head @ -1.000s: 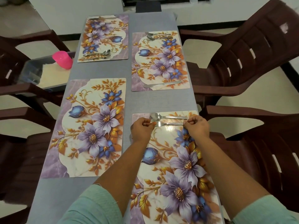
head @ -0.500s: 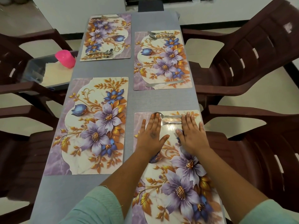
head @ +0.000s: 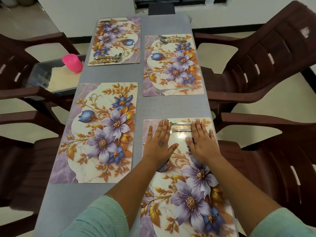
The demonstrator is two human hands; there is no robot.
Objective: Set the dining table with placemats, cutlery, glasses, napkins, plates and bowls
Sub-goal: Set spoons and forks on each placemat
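Left hand (head: 159,144) and right hand (head: 201,142), both flat and released, press the near-right placemat (head: 179,199) on the bench (head: 172,106). Spoon (head: 179,123) and fork (head: 181,130) lie between their fingertips. Stiff, slippery steel: probably best pinched mid-handle.

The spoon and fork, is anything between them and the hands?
No. Both hands lie flat on the near right placemat; the left hand covers the spoon and fork heads, the right hand their handles.
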